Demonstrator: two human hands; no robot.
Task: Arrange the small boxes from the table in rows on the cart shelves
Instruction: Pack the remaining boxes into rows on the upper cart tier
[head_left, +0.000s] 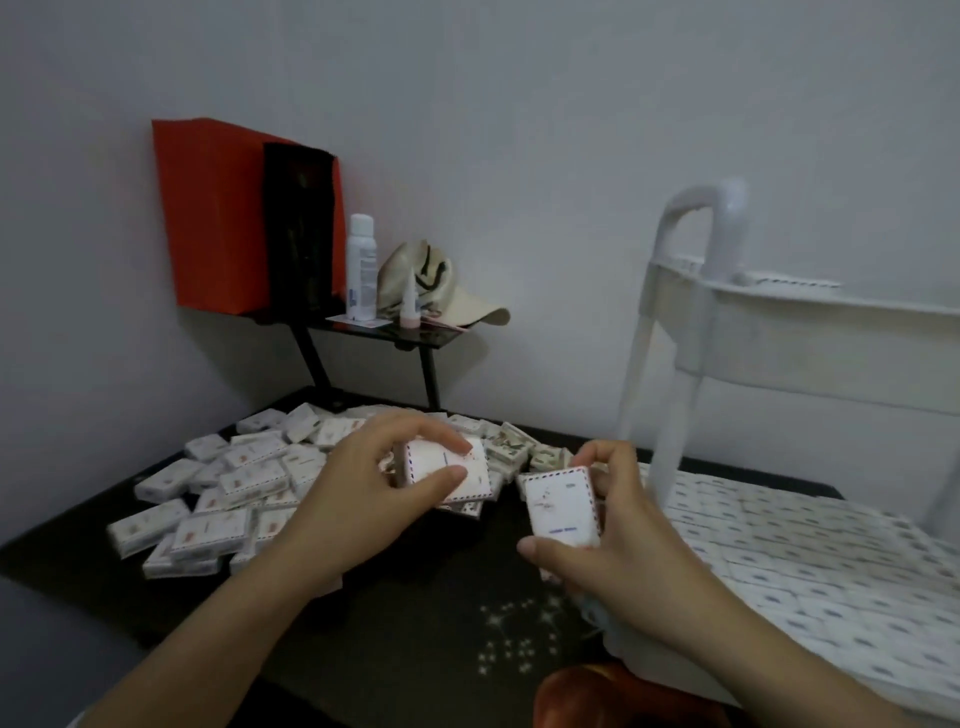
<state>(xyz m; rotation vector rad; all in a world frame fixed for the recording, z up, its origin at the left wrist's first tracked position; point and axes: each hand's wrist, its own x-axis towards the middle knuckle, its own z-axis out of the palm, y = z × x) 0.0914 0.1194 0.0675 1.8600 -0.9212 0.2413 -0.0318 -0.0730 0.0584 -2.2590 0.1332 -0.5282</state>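
Note:
A heap of small white boxes (228, 493) with striped edges lies on the dark table (395, 634). My left hand (363, 499) grips one small box (467, 470) above the heap, thumb on its face. My right hand (618, 540) holds another small box (563, 506) upright, pinched between thumb and fingers. On the right stands the white cart (691, 332); its lower shelf (810, 566) holds many boxes laid flat in rows. A few boxes show on the upper shelf (795, 283).
A small black stand (395, 332) at the wall carries a red bag (218, 213), a dark bag, a white spray bottle (361, 267), a small glue bottle and a beige cap (441, 286). A reddish-orange object (587, 696) sits at the bottom edge. White star marks dot the table front.

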